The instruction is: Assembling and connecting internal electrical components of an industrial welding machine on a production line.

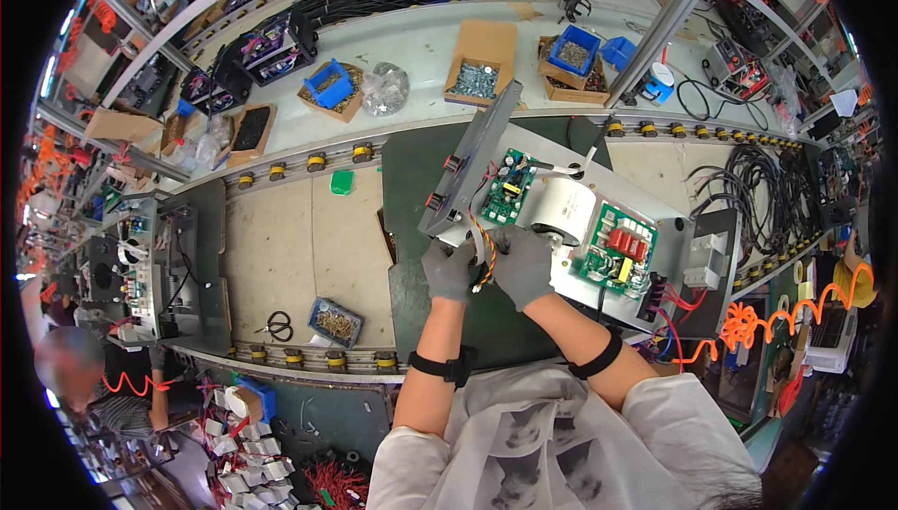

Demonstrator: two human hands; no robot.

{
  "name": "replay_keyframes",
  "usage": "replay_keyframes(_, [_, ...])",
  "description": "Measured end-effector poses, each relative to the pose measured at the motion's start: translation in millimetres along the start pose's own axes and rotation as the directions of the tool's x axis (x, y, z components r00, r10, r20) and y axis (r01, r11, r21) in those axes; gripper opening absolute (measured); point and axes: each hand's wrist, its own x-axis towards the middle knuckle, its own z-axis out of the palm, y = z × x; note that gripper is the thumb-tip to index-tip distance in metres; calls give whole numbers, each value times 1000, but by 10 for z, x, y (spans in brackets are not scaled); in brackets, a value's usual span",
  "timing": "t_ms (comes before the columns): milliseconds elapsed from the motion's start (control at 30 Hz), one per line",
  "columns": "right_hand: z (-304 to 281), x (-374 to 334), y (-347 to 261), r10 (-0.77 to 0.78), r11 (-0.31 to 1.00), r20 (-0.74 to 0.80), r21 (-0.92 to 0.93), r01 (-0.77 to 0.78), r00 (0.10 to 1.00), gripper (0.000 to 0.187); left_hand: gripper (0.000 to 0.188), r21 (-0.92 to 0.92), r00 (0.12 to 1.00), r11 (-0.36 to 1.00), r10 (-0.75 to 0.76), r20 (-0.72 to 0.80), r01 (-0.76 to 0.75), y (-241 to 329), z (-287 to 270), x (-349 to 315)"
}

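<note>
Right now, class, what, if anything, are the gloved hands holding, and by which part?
It cannot be told: the left hand and right hand flank the twisted multicoloured wires, but any grip is hidden.

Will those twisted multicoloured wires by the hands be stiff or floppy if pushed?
The twisted wires are probably floppy, since they bow in a curve. They're likely light too, being only thin strands.

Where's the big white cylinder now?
In the head view, the cylinder sits right of centre, between the smaller board and the larger board, just beyond the right hand.
</note>
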Motion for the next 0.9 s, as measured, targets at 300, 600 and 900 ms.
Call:
replay_keyframes(300, [-121, -91, 9, -81, 992, 35, 98, 77, 996, 14, 23, 147, 993, 982, 121, 18, -122, -132, -42, -170])
replay_keyframes(600, [-129, -66, -48, 75, 993, -32, 99, -72, 997, 15, 25, -31, 996, 996, 87, 33, -86, -186, 31, -69])
replay_keyframes(900, [-183, -74, -2, -16, 996, -72, 87, 23, 997, 17, 32, 342, 927, 904, 330, -180, -255, -201, 218, -130])
